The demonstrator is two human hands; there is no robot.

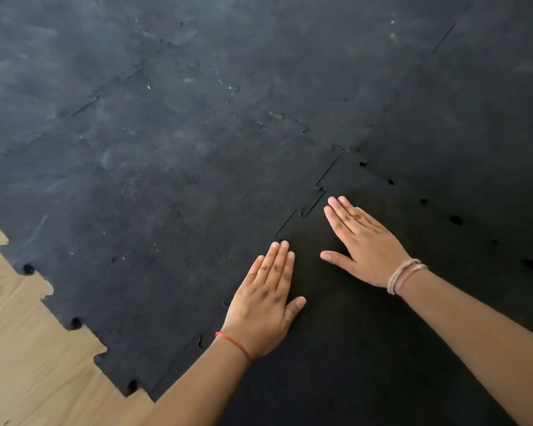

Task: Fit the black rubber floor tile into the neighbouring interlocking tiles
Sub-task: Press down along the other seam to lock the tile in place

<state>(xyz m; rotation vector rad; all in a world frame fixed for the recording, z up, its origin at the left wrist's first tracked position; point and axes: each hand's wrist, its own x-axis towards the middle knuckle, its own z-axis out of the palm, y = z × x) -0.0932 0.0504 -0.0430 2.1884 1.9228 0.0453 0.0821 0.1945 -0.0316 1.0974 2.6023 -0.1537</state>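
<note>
now both palms lie flat, fingers together, on the black tile: left hand over the toothed seam, right hand just beside it; best press tab by tab along that seam.

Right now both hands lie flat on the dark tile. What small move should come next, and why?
Probably press the right hand down along the jigsaw seam just left of its fingertips. A thin dark gap shows between the black tile and the dusty neighbouring tile, so the tabs seem not fully seated. The left hand lies flat lower on the same seam and can hold that part down.
</note>
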